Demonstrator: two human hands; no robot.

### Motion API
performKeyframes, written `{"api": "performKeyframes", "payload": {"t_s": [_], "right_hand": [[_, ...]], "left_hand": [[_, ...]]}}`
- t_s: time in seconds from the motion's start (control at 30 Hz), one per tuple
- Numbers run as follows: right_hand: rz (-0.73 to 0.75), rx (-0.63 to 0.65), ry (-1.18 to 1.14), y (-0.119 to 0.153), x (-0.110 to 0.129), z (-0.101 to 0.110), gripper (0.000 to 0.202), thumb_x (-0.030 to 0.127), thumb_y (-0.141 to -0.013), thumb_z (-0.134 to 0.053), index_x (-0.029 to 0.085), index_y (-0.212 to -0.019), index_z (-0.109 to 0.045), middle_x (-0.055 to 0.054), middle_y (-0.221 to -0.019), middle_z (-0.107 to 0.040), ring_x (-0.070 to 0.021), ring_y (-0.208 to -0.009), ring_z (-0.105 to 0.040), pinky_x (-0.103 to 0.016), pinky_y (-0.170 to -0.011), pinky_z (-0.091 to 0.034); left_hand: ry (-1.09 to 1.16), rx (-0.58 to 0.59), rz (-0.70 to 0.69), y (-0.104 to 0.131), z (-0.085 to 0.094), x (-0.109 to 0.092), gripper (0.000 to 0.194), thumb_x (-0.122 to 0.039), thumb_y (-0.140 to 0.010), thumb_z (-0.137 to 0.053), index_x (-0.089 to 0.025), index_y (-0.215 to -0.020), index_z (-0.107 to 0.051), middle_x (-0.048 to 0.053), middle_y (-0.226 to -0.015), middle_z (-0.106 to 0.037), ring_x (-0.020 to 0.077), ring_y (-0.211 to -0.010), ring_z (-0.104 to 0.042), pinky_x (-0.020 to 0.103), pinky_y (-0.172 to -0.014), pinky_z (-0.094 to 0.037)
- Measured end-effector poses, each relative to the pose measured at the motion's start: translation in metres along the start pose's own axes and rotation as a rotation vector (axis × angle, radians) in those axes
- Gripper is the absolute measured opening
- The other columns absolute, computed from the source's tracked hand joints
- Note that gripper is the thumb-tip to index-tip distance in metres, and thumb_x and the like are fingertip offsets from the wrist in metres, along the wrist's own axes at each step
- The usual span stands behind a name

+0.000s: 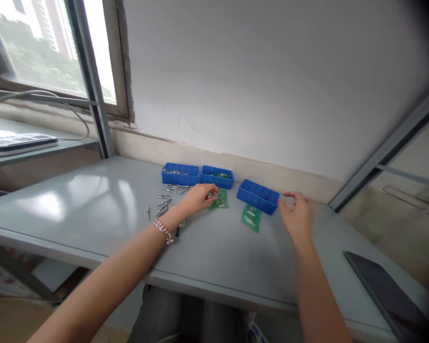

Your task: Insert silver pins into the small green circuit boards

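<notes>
My left hand [199, 198] is over a green plastic bag [221, 199], its thumb and fingers curled together in a pinch. What they hold, if anything, is too small to make out. At the right end of a blue bin [258, 196] is my right hand [297, 216], thumb and forefinger apart, the thumb close to or touching the bin's corner. A second green bag [250, 218] with pale contents lies in front of that bin. Several slim metal pins [163, 207] are scattered left of my left hand.
Two more blue bins stand by the wall: a left bin [180, 181] holding small metal parts and a middle bin [217, 182] with green bags. A dark tablet-like slab [386, 290] lies at the right. Metal shelf posts [102, 128] rise at the left.
</notes>
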State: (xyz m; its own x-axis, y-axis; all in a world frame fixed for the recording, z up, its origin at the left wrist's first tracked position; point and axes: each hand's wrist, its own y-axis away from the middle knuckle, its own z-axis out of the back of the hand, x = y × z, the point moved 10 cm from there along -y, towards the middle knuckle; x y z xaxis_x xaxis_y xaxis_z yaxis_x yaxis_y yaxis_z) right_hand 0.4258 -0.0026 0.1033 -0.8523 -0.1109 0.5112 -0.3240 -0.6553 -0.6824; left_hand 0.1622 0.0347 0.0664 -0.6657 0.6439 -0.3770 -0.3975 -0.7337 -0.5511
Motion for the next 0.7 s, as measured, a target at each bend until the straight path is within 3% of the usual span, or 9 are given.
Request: {"api": "performKeyframes", "payload": {"t_s": [0.07,0.13,0.23,0.33,0.4,0.5,0.7], "right_hand": [[0.170,0.020,-0.121,0.001,0.041,-0.024,0.021,0.027,-0.067,-0.048,0.017,-0.083,-0.059,-0.011,-0.087,-0.045,-0.0250,-0.086,-0.047,-0.040,-0.076,-0.038],[0.253,0.054,-0.193,0.007,0.067,-0.048,0.020,0.026,-0.068,-0.046,0.017,-0.080,-0.059,-0.010,-0.088,-0.045,-0.0232,-0.083,-0.047,-0.038,-0.074,-0.039],[0.303,0.132,-0.285,0.022,0.081,-0.081,0.022,0.024,-0.069,-0.041,0.016,-0.078,-0.058,-0.010,-0.084,-0.046,-0.0208,-0.077,-0.048,-0.035,-0.070,-0.040],[0.313,0.312,-0.383,0.035,0.078,-0.107,0.019,0.024,-0.067,-0.041,0.015,-0.075,-0.057,-0.006,-0.072,-0.049,-0.0151,-0.058,-0.047,-0.029,-0.061,-0.040],[0.292,0.371,-0.424,0.037,0.073,-0.111,0.018,0.025,-0.066,-0.041,0.016,-0.073,-0.056,-0.003,-0.064,-0.050,-0.0138,-0.052,-0.045,-0.027,-0.057,-0.039],[0.228,0.361,-0.451,0.032,0.065,-0.102,0.020,0.027,-0.067,-0.041,0.016,-0.074,-0.056,-0.002,-0.061,-0.051,-0.0136,-0.051,-0.045,-0.025,-0.054,-0.037],[0.207,0.415,-0.449,0.034,0.073,-0.097,0.020,0.029,-0.067,-0.042,0.017,-0.074,-0.056,-0.001,-0.056,-0.051,-0.0140,-0.051,-0.047,-0.025,-0.054,-0.036]], "left_hand": [[0.001,-0.013,0.019,0.000,0.000,0.008,0.016,-0.020,-0.073,-0.054,-0.017,-0.089,-0.055,-0.001,-0.080,-0.060,0.0082,-0.061,-0.051,0.020,-0.060,-0.039],[-0.003,-0.037,0.042,0.000,0.004,0.016,0.017,-0.018,-0.072,-0.054,-0.017,-0.089,-0.055,-0.001,-0.080,-0.060,0.0081,-0.060,-0.050,0.020,-0.061,-0.039],[-0.028,-0.116,0.095,0.001,0.018,0.030,0.016,-0.016,-0.071,-0.055,-0.017,-0.087,-0.055,0.000,-0.080,-0.060,0.0088,-0.062,-0.051,0.021,-0.062,-0.040],[-0.016,-0.260,0.194,0.005,0.045,0.048,0.016,-0.020,-0.071,-0.056,-0.017,-0.087,-0.056,0.001,-0.079,-0.061,0.0101,-0.063,-0.053,0.022,-0.063,-0.041],[0.018,-0.387,0.286,0.011,0.066,0.066,0.018,-0.024,-0.071,-0.057,-0.016,-0.087,-0.057,0.002,-0.075,-0.061,0.0104,-0.061,-0.053,0.022,-0.062,-0.041],[0.116,-0.576,0.427,0.026,0.091,0.096,0.018,-0.028,-0.068,-0.060,-0.015,-0.079,-0.058,0.003,-0.071,-0.061,0.0110,-0.060,-0.052,0.023,-0.060,-0.041],[0.675,-0.881,0.732,0.068,0.092,0.160,0.036,-0.038,-0.058,-0.065,-0.010,-0.079,-0.057,0.004,-0.068,-0.058,0.0066,-0.049,-0.046,0.018,-0.046,-0.035]]}}
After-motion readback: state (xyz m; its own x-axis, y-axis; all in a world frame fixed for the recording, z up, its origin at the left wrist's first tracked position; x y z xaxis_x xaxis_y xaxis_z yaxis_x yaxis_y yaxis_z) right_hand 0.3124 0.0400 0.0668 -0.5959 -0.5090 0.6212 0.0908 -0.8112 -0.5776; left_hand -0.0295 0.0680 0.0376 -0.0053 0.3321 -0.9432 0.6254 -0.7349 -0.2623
